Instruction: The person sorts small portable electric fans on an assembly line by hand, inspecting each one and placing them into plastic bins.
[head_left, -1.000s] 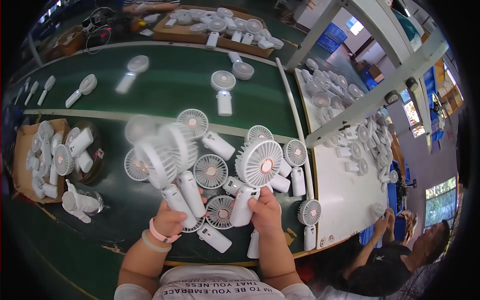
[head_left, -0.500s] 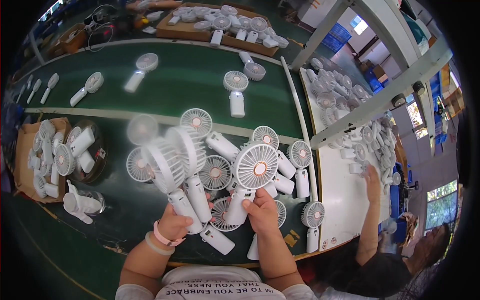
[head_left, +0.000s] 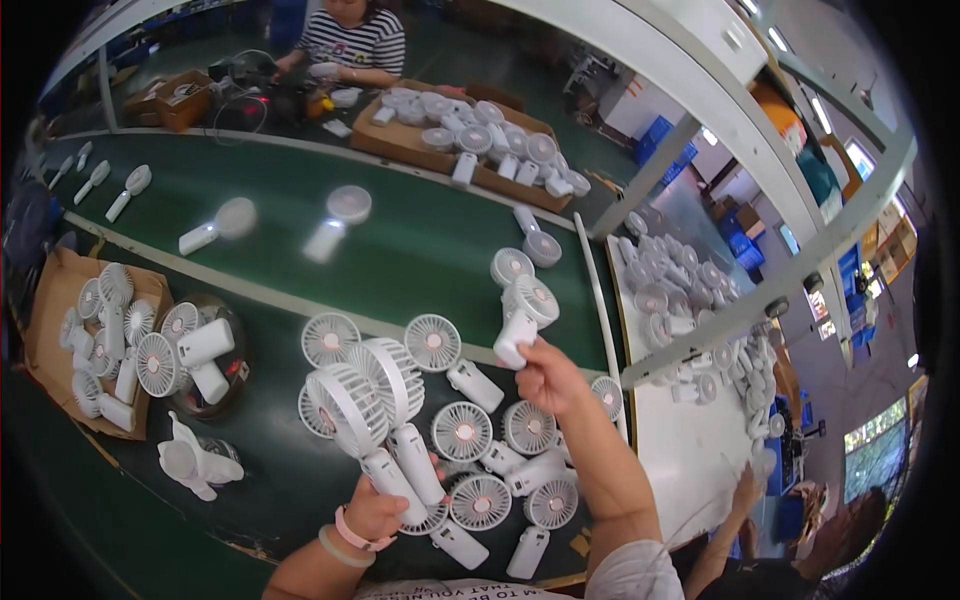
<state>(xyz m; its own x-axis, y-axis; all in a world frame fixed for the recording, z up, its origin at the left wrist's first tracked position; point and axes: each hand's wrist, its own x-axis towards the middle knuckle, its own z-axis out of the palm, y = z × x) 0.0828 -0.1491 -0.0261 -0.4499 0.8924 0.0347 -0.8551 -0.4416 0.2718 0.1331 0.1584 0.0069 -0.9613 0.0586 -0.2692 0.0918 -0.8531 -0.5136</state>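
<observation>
My left hand [head_left: 375,512], with a pink band at its wrist, is closed round the handles of two white handheld fans [head_left: 388,482]. Their round caged heads lean together above it. Farther forward, my right hand [head_left: 548,380] grips another white handheld fan [head_left: 517,338] by its handle, over the near edge of the green conveyor belt [head_left: 420,270]. That fan's head overlaps a fan [head_left: 511,265] on the belt, whose handle is hidden. Several more handheld fans [head_left: 480,500] lie on the dark table between and around my hands, some with orange-ringed centres.
At left stand a cardboard box of fans [head_left: 40,330], a round container with fans and a white-wrapped bottle [head_left: 195,458]. A co-worker [head_left: 355,45] sits beyond the belt near a fan-filled tray [head_left: 370,140]. Another person reaches over the white table [head_left: 670,440] at right.
My right hand has moved forward from beside my left hand to the belt's edge, holding a fan. The left hand still holds two fans. The view has tilted up, showing the far co-worker.
</observation>
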